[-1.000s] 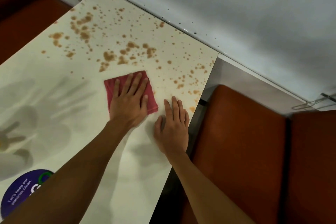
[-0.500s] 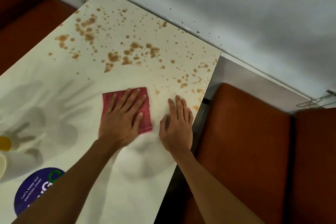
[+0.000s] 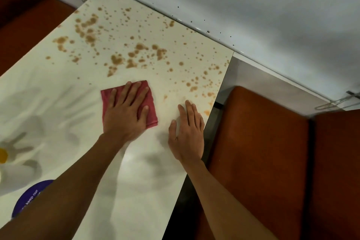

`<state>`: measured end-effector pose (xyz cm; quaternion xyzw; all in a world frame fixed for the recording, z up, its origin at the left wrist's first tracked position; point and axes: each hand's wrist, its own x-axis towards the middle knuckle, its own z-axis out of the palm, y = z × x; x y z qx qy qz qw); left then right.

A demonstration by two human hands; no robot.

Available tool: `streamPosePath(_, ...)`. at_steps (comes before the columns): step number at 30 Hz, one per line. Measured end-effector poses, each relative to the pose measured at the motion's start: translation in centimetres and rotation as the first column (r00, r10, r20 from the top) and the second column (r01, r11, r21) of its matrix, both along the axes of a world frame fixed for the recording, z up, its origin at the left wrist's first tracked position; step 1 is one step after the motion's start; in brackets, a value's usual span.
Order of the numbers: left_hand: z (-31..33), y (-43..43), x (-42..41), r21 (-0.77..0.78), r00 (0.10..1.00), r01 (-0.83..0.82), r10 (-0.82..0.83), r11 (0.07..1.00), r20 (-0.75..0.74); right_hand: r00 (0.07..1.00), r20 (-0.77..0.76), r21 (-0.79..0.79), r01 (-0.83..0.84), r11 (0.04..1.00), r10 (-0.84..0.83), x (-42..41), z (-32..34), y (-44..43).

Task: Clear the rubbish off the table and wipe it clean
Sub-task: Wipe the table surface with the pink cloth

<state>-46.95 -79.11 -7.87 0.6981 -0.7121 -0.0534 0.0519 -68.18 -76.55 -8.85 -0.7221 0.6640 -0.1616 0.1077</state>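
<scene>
At the far left edge, a purple round sticker [image 3: 29,198] with white lettering is showing on the pale table [image 3: 58,87], partly hidden by the left forearm. Above it a printed daisy [image 3: 17,154] with a yellow centre is lying in the tabletop's pattern.

Brown spatters [image 3: 116,59] are covering the far half of the table, from its left edge across to its right corner, thickest in the middle.

Just nearer than those spatters, the left hand [image 3: 124,115] is pressing flat on a red cloth [image 3: 153,113]. Its fingers are lying straight and slightly spread, gripping nothing. The cloth is lying directly under the palm and fingers, spread flat on the table. Its left corner and right strip are showing past the hand, and its far edge is sitting just short of the nearest blots.

To the right, apart from the cloth, the right hand [image 3: 187,132] is resting palm down on the bare table beside the right edge. Its fingers are lying straight and close together, holding nothing. A few faint orange marks are sitting just beyond its fingertips.

Past the table edge an orange seat [image 3: 263,161] is filling the lower right. A white wall [image 3: 253,6] is running behind, and a bent wire piece [image 3: 335,101] is lying at the far right.
</scene>
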Motion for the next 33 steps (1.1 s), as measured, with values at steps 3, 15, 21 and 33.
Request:
streamPosePath(3, 0.2, -1.9, -4.3, 0.017, 1.000, -0.021, 0.021, 1.000, 0.014, 1.000, 0.009, -0.004, -0.008, 1.000, 0.008, -0.3, -0.2, 0.1)
streamPosePath(15, 0.1, -4.1, -3.8, 0.025, 0.999, -0.045, 0.046, 0.999, -0.009, 0.996, 0.092, -0.029, 0.000, 1.000, 0.002, -0.4, -0.2, 0.1)
streamPosePath(21, -0.2, 1.2, -0.8, -0.014, 0.989, 0.149, -0.149, 0.989, -0.010, 0.993, 0.119, -0.040, 0.000, 0.999, 0.005, -0.4, -0.2, 0.1)
streamPosePath(33, -0.2, 1.0, -2.4, -0.004, 0.987, 0.159, -0.160, 0.987, -0.019, 0.985, 0.175, -0.077, 0.015, 0.997, -0.001, -0.5, -0.3, 0.1)
